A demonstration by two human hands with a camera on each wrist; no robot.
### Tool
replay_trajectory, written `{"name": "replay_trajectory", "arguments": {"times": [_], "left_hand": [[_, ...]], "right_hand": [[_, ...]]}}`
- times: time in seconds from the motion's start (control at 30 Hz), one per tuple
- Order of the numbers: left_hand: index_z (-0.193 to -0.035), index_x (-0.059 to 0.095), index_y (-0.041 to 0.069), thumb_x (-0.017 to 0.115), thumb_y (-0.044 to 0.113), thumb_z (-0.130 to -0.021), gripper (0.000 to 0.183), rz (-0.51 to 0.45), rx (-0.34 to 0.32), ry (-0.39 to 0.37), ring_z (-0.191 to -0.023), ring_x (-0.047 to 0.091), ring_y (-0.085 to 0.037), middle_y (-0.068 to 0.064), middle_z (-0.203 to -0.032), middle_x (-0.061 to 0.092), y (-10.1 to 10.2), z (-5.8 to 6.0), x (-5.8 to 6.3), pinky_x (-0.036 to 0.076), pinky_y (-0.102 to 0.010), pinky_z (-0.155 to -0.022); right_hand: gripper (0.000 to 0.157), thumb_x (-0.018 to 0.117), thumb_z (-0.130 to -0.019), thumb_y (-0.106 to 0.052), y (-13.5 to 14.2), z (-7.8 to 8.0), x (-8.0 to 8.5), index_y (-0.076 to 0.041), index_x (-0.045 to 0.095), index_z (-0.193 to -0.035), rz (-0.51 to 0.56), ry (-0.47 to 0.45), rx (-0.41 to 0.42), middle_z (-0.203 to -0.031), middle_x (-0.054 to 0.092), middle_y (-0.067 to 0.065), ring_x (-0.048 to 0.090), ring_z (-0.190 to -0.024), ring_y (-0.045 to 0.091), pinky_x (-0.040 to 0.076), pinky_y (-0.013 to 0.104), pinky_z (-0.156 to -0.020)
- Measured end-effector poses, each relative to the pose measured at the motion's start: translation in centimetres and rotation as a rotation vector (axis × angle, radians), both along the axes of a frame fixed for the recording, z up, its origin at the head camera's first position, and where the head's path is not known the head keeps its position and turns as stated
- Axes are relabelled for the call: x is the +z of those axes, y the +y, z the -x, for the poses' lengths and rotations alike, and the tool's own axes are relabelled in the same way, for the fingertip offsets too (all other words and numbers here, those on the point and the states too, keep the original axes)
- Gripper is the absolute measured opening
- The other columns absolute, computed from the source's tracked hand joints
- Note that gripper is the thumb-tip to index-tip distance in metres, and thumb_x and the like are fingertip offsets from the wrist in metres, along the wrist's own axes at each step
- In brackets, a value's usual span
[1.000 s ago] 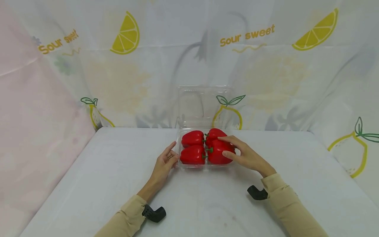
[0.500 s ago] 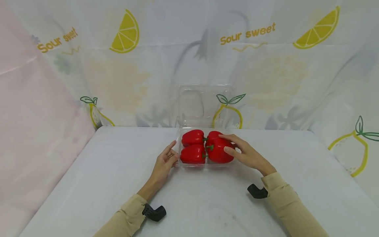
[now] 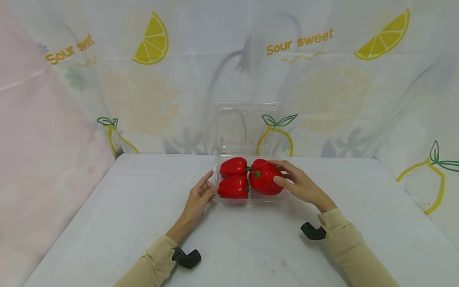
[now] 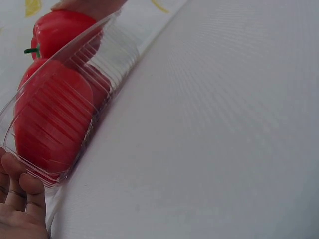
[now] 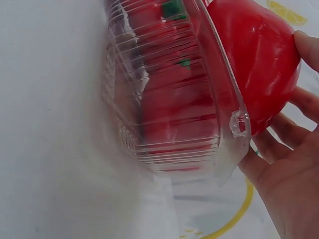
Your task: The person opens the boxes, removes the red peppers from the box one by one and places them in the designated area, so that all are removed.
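A clear plastic clamshell box [image 3: 233, 200] with its lid [image 3: 233, 109] raised stands in the middle of the table. Two red bell peppers [image 3: 234, 187] with green stems lie in its left half. My right hand [image 3: 299, 185] holds another red bell pepper [image 3: 265, 181] over the right half, thumb on the near side and fingers on the far side. In the right wrist view this pepper [image 5: 254, 59] sits above the box rim, and one more pepper [image 5: 179, 109] shows through the wall. My left hand [image 3: 196, 199] rests its fingertips [image 4: 32, 184] against the box's left end.
A white cloth covers the table [image 3: 244, 247]. Behind the box hangs a lemon-print curtain [image 3: 201, 79], close to the raised lid. Black wrist mounts [image 3: 187, 258] stick out from both sleeves.
The bell pepper in my right hand has risen a little and tilted, its stem turning toward the back. My right hand has shifted slightly up and right. The left hand stays in place.
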State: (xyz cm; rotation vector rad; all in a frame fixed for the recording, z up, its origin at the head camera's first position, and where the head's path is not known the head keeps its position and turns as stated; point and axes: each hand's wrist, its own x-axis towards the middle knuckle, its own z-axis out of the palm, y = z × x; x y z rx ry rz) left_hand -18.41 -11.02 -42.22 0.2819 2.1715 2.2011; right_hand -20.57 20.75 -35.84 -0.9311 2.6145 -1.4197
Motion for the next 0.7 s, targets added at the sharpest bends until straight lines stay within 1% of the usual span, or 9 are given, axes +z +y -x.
{"name": "replay_trajectory", "arguments": {"times": [0.2, 0.37, 0.43, 0.7], "left_hand": [[-0.146, 0.034, 0.014, 0.049, 0.006, -0.095, 0.054, -0.01, 0.005, 0.001, -0.071, 0.048, -0.009, -0.005, -0.09, 0.05, 0.09, 0.02, 0.0, 0.046, -0.016, -0.067], [-0.147, 0.032, 0.013, 0.048, 0.005, -0.095, 0.055, -0.008, -0.005, -0.001, -0.071, 0.048, -0.008, -0.004, -0.09, 0.05, 0.05, -0.02, 0.01, 0.046, -0.015, -0.066], [-0.147, 0.032, 0.013, 0.048, 0.005, -0.095, 0.055, -0.009, -0.01, -0.002, -0.071, 0.047, -0.008, -0.004, -0.09, 0.05, 0.05, -0.04, 0.02, 0.045, -0.015, -0.066], [-0.147, 0.031, 0.014, 0.048, 0.006, -0.095, 0.055, -0.007, -0.012, 0.001, -0.072, 0.047, -0.008, -0.005, -0.091, 0.05, 0.0, -0.02, 0.01, 0.045, -0.016, -0.065]], "right_hand": [[0.054, 0.06, -0.092, -0.018, 0.21, -0.03, 0.23, -0.009, 0.04, -0.141, 0.017, -0.007, -0.029, -0.138, 0.047, 0.009, 0.051, -0.118, 0.028, 0.046, 0.015, -0.091], [0.055, 0.061, -0.091, -0.018, 0.42, 0.09, 0.22, -0.011, 0.039, -0.141, 0.029, -0.008, -0.043, -0.138, 0.046, 0.006, 0.047, -0.122, 0.026, 0.046, 0.014, -0.091], [0.055, 0.061, -0.091, -0.018, 0.52, 0.15, 0.24, -0.013, 0.039, -0.142, 0.037, -0.003, -0.046, -0.139, 0.045, 0.005, 0.046, -0.123, 0.026, 0.046, 0.014, -0.091], [0.056, 0.061, -0.091, -0.016, 0.88, 0.33, 0.35, -0.017, 0.039, -0.142, 0.054, 0.017, -0.056, -0.138, 0.045, 0.005, 0.045, -0.123, 0.024, 0.046, 0.014, -0.091]]}}
